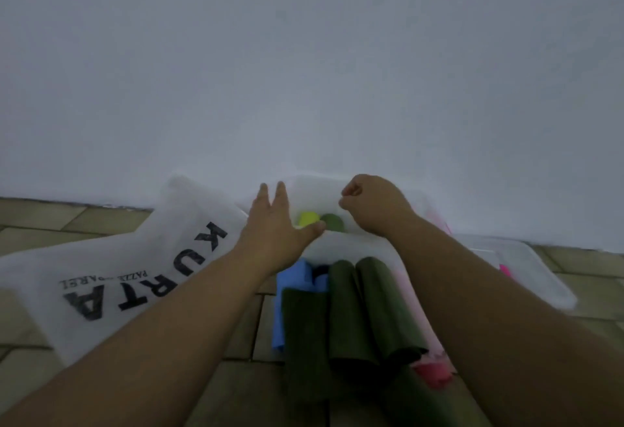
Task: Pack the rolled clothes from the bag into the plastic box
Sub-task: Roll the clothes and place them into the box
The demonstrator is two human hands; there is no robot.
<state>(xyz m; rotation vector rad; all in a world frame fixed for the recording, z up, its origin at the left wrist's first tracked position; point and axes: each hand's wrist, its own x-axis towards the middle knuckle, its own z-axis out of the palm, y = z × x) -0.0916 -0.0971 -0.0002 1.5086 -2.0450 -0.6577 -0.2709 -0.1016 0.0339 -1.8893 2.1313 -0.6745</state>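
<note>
- While the left hand [270, 227] spreads straight fingers at the mouth of the bag [135, 257], the right hand [374, 205] curls its fingers there; grip unclear.
- Green rolls [358, 308] lie on the floor [50, 220].

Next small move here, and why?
Probably slide the left hand into the bag and grip the yellow roll. The right hand seems to pinch the bag's rim, holding the mouth open. The left hand is open at the mouth, nearest the yellow roll, which lies beside a green roll.
</note>
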